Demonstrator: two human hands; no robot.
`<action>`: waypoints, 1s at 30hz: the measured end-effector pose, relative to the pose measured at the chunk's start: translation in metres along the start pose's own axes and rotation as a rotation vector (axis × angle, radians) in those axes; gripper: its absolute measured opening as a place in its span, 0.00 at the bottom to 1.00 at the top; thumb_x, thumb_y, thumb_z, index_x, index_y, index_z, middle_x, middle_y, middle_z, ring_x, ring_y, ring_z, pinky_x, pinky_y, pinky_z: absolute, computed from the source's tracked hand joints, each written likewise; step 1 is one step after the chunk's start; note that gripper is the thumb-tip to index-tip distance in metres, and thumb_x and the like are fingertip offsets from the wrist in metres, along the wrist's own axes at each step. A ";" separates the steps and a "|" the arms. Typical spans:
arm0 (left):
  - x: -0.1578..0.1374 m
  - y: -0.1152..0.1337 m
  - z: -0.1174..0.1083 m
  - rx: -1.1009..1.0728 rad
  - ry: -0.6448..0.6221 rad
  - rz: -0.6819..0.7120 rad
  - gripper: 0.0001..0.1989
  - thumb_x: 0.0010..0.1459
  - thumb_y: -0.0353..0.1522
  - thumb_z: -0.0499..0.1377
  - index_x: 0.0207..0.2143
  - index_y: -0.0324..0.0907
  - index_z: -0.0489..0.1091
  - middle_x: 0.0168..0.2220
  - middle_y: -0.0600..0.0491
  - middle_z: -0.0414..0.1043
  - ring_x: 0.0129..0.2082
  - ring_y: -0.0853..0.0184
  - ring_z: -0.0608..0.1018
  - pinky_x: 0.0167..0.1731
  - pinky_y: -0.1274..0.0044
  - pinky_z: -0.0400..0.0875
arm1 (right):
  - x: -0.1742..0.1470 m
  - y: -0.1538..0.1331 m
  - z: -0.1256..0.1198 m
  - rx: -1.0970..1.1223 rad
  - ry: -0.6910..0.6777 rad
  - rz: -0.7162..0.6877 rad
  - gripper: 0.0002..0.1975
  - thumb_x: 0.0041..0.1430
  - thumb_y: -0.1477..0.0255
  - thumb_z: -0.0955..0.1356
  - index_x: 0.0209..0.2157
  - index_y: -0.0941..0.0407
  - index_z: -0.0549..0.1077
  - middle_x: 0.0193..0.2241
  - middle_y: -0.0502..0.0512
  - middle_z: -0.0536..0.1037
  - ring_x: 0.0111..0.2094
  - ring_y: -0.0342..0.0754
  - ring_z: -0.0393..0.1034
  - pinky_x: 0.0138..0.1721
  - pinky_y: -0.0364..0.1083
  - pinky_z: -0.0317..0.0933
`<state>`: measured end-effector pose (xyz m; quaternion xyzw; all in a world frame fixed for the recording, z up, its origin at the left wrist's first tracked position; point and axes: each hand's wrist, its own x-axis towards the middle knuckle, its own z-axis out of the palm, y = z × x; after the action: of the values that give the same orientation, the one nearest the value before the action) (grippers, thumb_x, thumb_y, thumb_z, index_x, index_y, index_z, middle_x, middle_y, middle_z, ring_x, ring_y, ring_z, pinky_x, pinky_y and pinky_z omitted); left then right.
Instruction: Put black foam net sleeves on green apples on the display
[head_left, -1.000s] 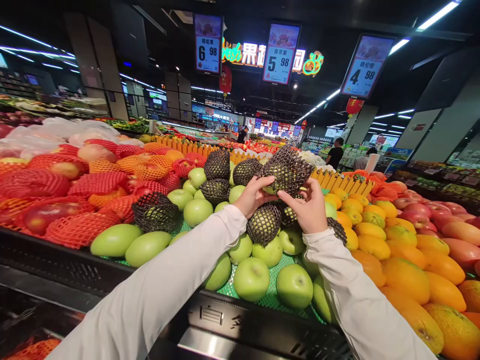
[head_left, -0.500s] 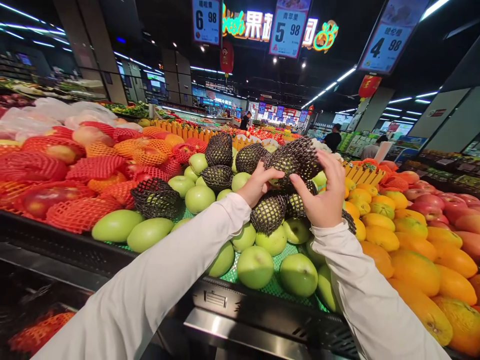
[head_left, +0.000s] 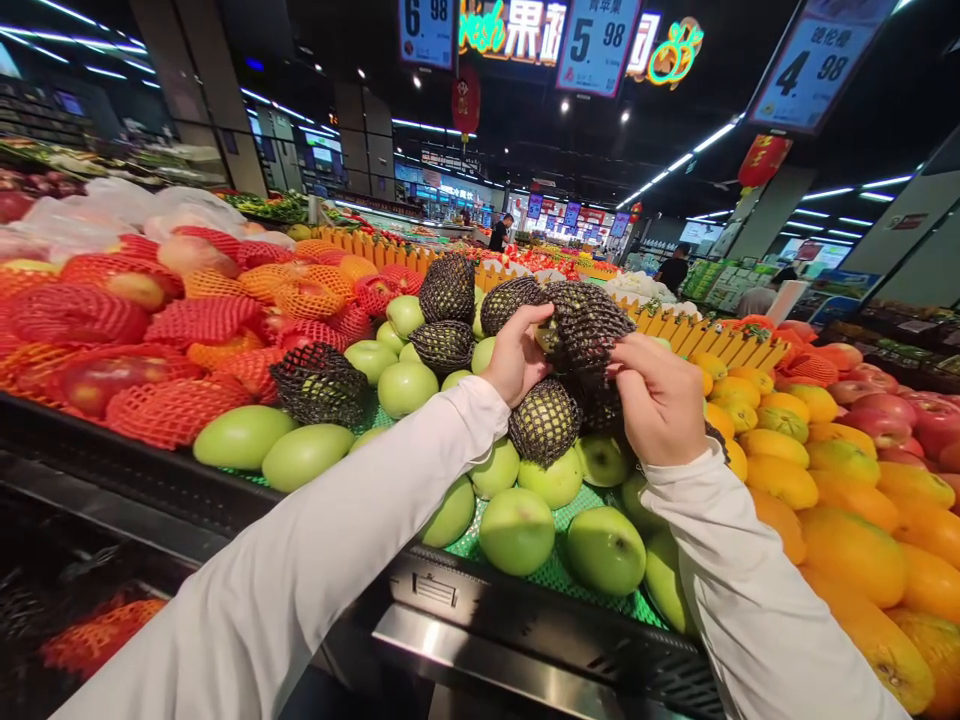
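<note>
A green apple in a black foam net sleeve [head_left: 589, 325] is held up over the pile between my two hands. My left hand [head_left: 517, 362] is closed around its left side, thumb on top, with a bit of green skin showing by the thumb. At the right side, the fingers of my right hand [head_left: 660, 400] pinch the black netting. Just below hangs no gap to another netted apple [head_left: 545, 422], which rests on the pile of bare green apples [head_left: 514, 533]. More netted fruit [head_left: 448, 287] sits behind and to the left.
A black crate edge [head_left: 517, 625] runs along the front. Red-netted fruit [head_left: 165, 405] lies to the left, oranges [head_left: 847, 540] to the right, and red apples [head_left: 874, 420] beyond them. A low yellow fence [head_left: 690, 335] stands behind. Price signs [head_left: 598, 45] hang overhead.
My right hand has gone from spread fingers beside the netted apple to a pinch on its netting. My left hand still holds the apple. The view has shifted slightly.
</note>
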<state>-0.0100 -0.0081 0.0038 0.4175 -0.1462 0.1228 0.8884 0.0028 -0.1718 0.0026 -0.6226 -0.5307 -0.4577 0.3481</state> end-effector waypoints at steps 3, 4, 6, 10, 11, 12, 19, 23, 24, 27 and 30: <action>-0.001 -0.002 0.001 0.028 -0.075 0.043 0.14 0.54 0.38 0.63 0.40 0.40 0.70 0.44 0.49 0.78 0.52 0.57 0.78 0.54 0.66 0.72 | -0.003 0.001 0.004 -0.070 -0.008 0.124 0.07 0.58 0.79 0.63 0.30 0.56 0.70 0.29 0.53 0.71 0.31 0.47 0.66 0.32 0.45 0.63; -0.002 -0.003 0.001 0.047 -0.084 0.046 0.17 0.53 0.37 0.65 0.43 0.40 0.69 0.46 0.50 0.77 0.53 0.57 0.77 0.56 0.65 0.71 | -0.004 0.002 0.006 -0.079 0.005 0.162 0.04 0.56 0.78 0.64 0.31 0.55 0.69 0.29 0.53 0.69 0.31 0.47 0.65 0.30 0.45 0.63; -0.002 -0.005 0.000 0.086 -0.095 0.048 0.22 0.51 0.35 0.68 0.47 0.41 0.68 0.49 0.50 0.77 0.54 0.57 0.77 0.58 0.64 0.70 | -0.005 0.004 0.008 -0.078 0.051 0.229 0.04 0.52 0.77 0.66 0.31 0.55 0.67 0.33 0.55 0.69 0.32 0.47 0.65 0.29 0.45 0.66; 0.000 -0.009 -0.006 0.173 -0.127 0.045 0.26 0.51 0.40 0.70 0.50 0.41 0.69 0.53 0.47 0.75 0.56 0.56 0.76 0.59 0.64 0.69 | -0.008 0.011 0.012 0.025 0.056 0.368 0.17 0.48 0.73 0.69 0.42 0.56 0.68 0.44 0.61 0.72 0.39 0.51 0.71 0.39 0.52 0.73; 0.001 -0.010 -0.007 0.211 -0.136 0.055 0.27 0.52 0.41 0.70 0.51 0.42 0.70 0.55 0.47 0.74 0.58 0.56 0.75 0.60 0.65 0.68 | -0.009 0.012 0.013 0.082 0.027 0.408 0.21 0.48 0.71 0.70 0.46 0.56 0.68 0.46 0.62 0.73 0.41 0.53 0.73 0.42 0.54 0.74; 0.001 -0.011 -0.009 0.261 -0.141 0.074 0.28 0.53 0.43 0.70 0.53 0.43 0.69 0.57 0.48 0.73 0.61 0.56 0.73 0.62 0.66 0.67 | -0.009 0.013 0.014 0.142 -0.001 0.442 0.25 0.48 0.70 0.71 0.49 0.56 0.67 0.47 0.62 0.74 0.42 0.54 0.74 0.45 0.56 0.74; 0.002 -0.007 -0.009 0.745 -0.205 0.397 0.35 0.57 0.51 0.64 0.62 0.46 0.65 0.68 0.51 0.60 0.70 0.59 0.61 0.72 0.70 0.51 | -0.011 0.018 0.021 0.466 0.029 0.590 0.31 0.43 0.69 0.76 0.50 0.54 0.67 0.53 0.61 0.75 0.47 0.56 0.76 0.51 0.56 0.74; 0.001 -0.007 -0.005 0.753 -0.172 0.483 0.32 0.56 0.49 0.66 0.59 0.44 0.70 0.66 0.50 0.63 0.70 0.59 0.61 0.72 0.69 0.50 | -0.010 0.021 0.021 0.499 0.126 0.639 0.31 0.40 0.68 0.78 0.48 0.54 0.70 0.50 0.59 0.78 0.47 0.55 0.76 0.51 0.54 0.73; 0.000 -0.007 -0.004 0.685 -0.156 0.441 0.30 0.55 0.48 0.66 0.57 0.44 0.72 0.65 0.50 0.65 0.68 0.59 0.64 0.70 0.69 0.55 | -0.010 0.021 0.021 0.496 0.141 0.648 0.30 0.40 0.67 0.78 0.48 0.54 0.71 0.49 0.58 0.79 0.47 0.55 0.76 0.51 0.53 0.73; -0.002 -0.006 0.000 0.405 -0.109 0.207 0.26 0.54 0.43 0.68 0.53 0.44 0.75 0.57 0.50 0.73 0.57 0.60 0.75 0.53 0.72 0.74 | -0.009 0.022 0.019 0.508 0.163 0.675 0.30 0.38 0.66 0.79 0.47 0.56 0.73 0.47 0.58 0.80 0.48 0.55 0.76 0.50 0.52 0.73; -0.006 -0.001 0.004 0.223 -0.048 0.049 0.21 0.54 0.39 0.69 0.50 0.42 0.75 0.47 0.51 0.78 0.38 0.68 0.79 0.31 0.80 0.73 | -0.009 0.024 0.019 0.543 0.148 0.694 0.32 0.37 0.68 0.79 0.47 0.56 0.74 0.47 0.58 0.80 0.47 0.54 0.76 0.50 0.51 0.73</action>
<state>-0.0158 -0.0125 0.0040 0.5130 -0.1631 0.1499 0.8293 0.0296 -0.1618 -0.0113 -0.6154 -0.3649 -0.2016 0.6690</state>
